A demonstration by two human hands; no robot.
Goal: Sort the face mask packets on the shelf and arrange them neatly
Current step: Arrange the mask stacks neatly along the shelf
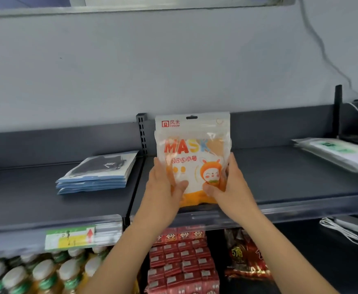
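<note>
I hold an orange and white mask packet (193, 149) upright over the dark shelf (280, 177), its printed front facing me with "MASK" and a cartoon figure. My left hand (163, 185) grips its lower left edge and my right hand (229, 183) grips its lower right edge, thumbs on the front. A neat stack of blue-edged packets with black masks (97, 172) lies flat on the shelf to the left. A pile of clear packets with green print (339, 153) lies flat at the far right.
A slotted upright post (143, 132) stands behind the packet. A price label strip (74, 236) runs along the shelf front. Below are bottles (42, 274), red boxes (184, 259), a dark red bag (244, 255) and a white cable (339, 230).
</note>
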